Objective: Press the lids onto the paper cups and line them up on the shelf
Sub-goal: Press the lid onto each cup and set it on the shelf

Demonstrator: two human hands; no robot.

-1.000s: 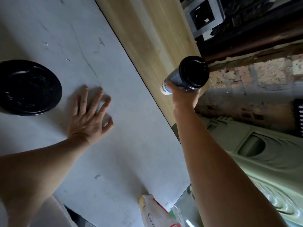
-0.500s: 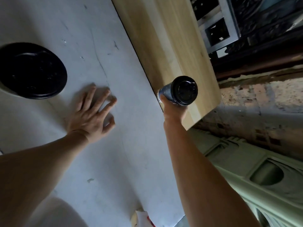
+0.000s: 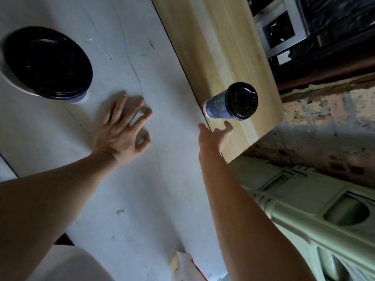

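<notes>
A dark blue paper cup (image 3: 218, 106) with a black lid (image 3: 242, 100) pressed on stands on the near end of the light wooden shelf (image 3: 215, 47). My right hand (image 3: 216, 134) is just below the cup, fingers spread, apart from it and holding nothing. My left hand (image 3: 123, 130) lies flat on the white tabletop (image 3: 125, 189), fingers apart. Another lidded cup (image 3: 46, 62) stands close to the camera at upper left, its black lid facing me.
Beyond the shelf's right edge are a brick wall (image 3: 328, 118) and a pale green plastic crate (image 3: 316, 216). A dark window grille (image 3: 304, 23) is at the top right. A crumpled wrapper (image 3: 184, 264) lies at the table's near edge.
My right hand carried the lidded cup onto the shelf, set it down and let go, drawing back slightly. The left hand stayed flat on the table.
</notes>
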